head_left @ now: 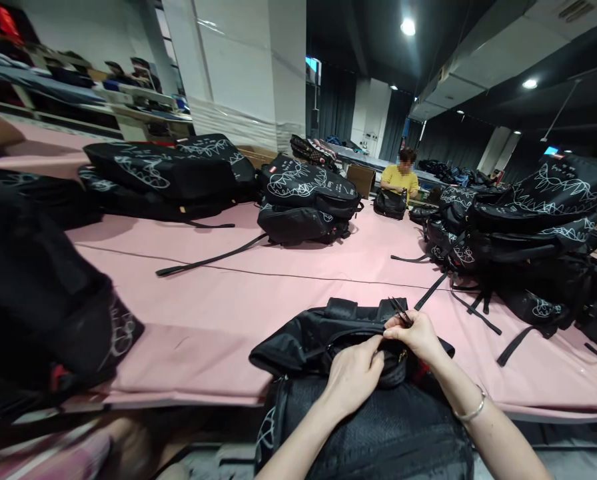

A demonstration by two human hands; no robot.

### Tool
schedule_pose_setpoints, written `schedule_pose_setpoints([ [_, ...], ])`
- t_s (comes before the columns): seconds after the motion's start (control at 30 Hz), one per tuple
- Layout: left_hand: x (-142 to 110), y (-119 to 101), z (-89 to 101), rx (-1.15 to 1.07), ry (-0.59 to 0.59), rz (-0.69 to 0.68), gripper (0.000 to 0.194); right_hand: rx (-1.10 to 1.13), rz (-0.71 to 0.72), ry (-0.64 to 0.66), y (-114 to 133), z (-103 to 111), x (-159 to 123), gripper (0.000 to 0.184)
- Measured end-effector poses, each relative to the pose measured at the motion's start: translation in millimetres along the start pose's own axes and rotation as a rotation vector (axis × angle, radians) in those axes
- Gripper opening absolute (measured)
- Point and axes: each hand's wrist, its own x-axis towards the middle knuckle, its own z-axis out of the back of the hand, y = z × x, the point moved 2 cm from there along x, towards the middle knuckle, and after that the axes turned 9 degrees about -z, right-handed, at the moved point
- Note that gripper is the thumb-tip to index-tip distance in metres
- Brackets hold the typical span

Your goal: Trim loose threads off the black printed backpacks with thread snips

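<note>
A black backpack point(368, 427) lies in front of me over the table's front edge, its zipped opening facing up. My left hand point(354, 375) is at that opening, fingers bent closed on the fabric by its rim, the fingertips partly hidden. Close beside it, my right hand point(417, 339) holds dark thread snips point(399, 309), their two thin points sticking up and to the left. The right thumb and finger also meet at the opening's edge; whether they pinch fabric or a thread is too small to tell. A bangle circles my right wrist.
Black backpacks with white scribble prints lie on the pink-covered table point(203, 300): a pair in the middle point(308, 193), a stack at left point(163, 173), a tall pile at right point(533, 227). Loose straps trail between. One person in yellow point(398, 177) works opposite; another's arm shows at left.
</note>
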Motion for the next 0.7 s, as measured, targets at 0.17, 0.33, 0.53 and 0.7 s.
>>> schedule_pose_setpoints([
  [0.17, 2.0, 11.3, 1.2, -0.215, -0.042, 0.157, 0.044, 0.337, -0.012, -0.102, -4.9, 6.1, -10.1, 0.027],
  [0.33, 5.0, 21.7, -6.2, -0.223, -0.098, 0.288, 0.053, 0.562, -0.044, -0.023, -13.7, 5.1, -16.4, 0.034],
  [0.53, -2.0, 25.7, -14.2, -0.293, -0.107, 0.176, 0.031, 0.427, 0.041, -0.18, -24.7, 10.1, -14.6, 0.033],
  [0.7, -14.0, 10.1, -12.3, -0.236, -0.111, -0.174, 0.025, -0.135, 0.336, -0.186, -14.1, 8.3, -18.8, 0.018],
])
